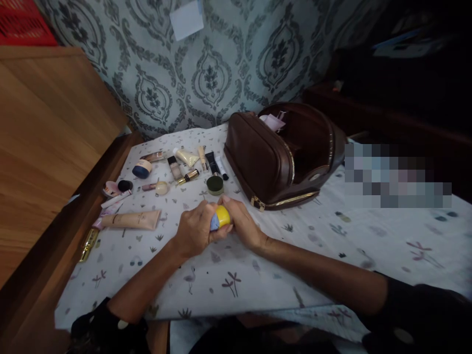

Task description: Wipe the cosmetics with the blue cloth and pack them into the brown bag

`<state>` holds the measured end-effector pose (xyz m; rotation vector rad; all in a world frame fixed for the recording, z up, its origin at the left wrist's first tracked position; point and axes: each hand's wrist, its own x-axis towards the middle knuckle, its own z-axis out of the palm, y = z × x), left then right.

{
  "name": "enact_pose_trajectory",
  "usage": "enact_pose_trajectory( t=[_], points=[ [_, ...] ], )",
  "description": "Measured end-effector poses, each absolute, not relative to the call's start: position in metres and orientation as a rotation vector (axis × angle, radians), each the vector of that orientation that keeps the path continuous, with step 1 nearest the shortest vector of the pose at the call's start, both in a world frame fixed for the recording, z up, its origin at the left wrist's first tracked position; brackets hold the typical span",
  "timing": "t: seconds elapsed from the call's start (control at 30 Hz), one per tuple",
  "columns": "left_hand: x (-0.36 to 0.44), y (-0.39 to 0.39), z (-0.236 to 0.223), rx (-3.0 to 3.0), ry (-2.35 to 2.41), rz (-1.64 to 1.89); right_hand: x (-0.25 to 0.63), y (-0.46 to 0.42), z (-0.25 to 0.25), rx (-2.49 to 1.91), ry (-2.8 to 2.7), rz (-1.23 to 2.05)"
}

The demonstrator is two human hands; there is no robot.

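Both hands meet above the patterned cloth around a small rounded yellow container [223,216]. My left hand [193,228] is closed on its left side, with a bit of blue cloth [214,223] showing between the fingers and the yellow surface. Curled around the right side is my right hand [247,225], its fingertips against the container. The fingers hide much of its shape. Just beyond the hands stands a dark green-lidded jar [215,185]. Behind to the right sits a brown makeup bag [258,157], unzipped and gaping, with something pink [273,122] inside.
Cosmetics lie at the left: a beige tube [131,220], a blue-based jar [142,168], a gold lipstick [89,244], a foundation bottle [174,167] and several small tubes. A wooden panel [55,123] borders the left side. A blurred-out patch [394,174] covers the right.
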<state>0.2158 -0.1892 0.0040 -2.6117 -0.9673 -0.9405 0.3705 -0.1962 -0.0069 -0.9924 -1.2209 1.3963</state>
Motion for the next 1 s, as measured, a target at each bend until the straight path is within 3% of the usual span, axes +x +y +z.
enact_pose_trajectory(
  t=[0.23, 0.33, 0.57, 0.77, 1.0],
  points=[
    [0.227, -0.203, 0.013, -2.903, -1.829, -1.392, 0.375, -0.193, -0.007, -0.923, -1.518, 0.988],
    [0.227, -0.200, 0.012, -2.913, -1.921, -1.524, 0.373, -0.191, -0.009, -0.956, -1.508, 0.955],
    [0.222, -0.197, 0.012, -2.974, -1.809, -1.307, 0.376, -0.184, -0.011, -1.005, -1.454, 1.001],
    [0.213, -0.190, 0.001, -2.954, -1.371, -1.163, 0.375, -0.181, -0.012, -1.013, -1.299, 1.300],
    [0.208, -0.187, -0.001, -2.961, -1.333, -1.118, 0.377, -0.183, -0.011, -1.022, -1.359, 1.245]
  ],
)
